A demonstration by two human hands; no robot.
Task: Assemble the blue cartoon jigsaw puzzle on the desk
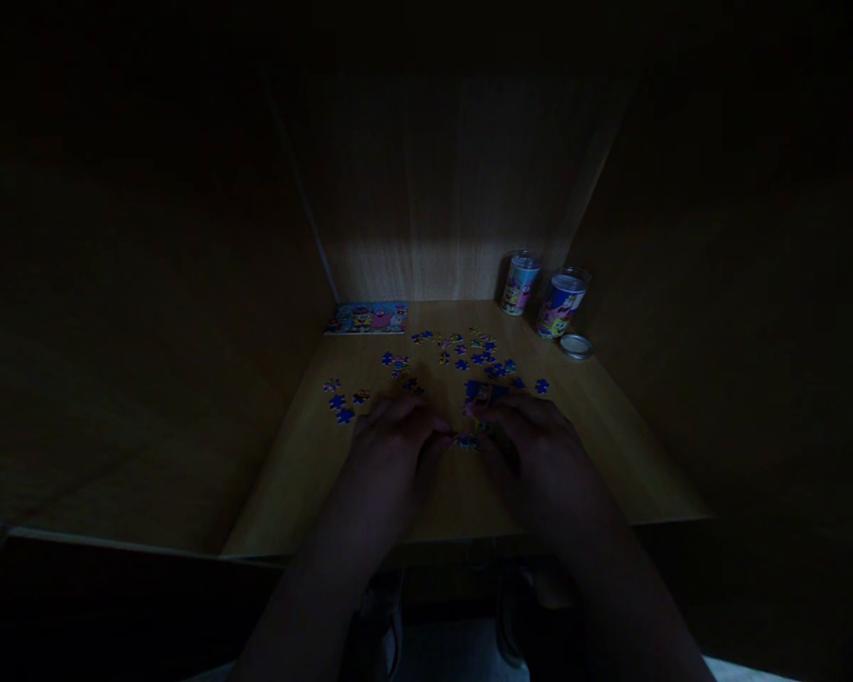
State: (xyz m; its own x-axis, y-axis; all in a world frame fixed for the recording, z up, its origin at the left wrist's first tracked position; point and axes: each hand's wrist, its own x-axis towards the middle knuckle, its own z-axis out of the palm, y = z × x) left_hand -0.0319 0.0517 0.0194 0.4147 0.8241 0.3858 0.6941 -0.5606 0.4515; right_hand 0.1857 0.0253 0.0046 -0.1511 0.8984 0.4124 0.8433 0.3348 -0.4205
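A partly joined jigsaw puzzle point(484, 390), dark blue with cartoon figures, lies flat on the wooden surface in front of me. My right hand point(533, 436) covers its right and lower part, its thumb and fingers curled against it. At the lower left edge of the joined part is a small group of puzzle pieces point(465, 441). My left hand point(398, 431) pinches with thumb and forefinger at the left end of these pieces. The dim light hides the exact outline of what sits between my fingertips.
Loose puzzle pieces point(462, 364) lie scattered behind my hands, with several more pieces point(336, 402) at the left. A picture card point(368, 318) rests at the back left. Two cartoon-printed cans point(517, 284) point(560, 305) stand back right, beside a round lid point(576, 347). Panels enclose three sides.
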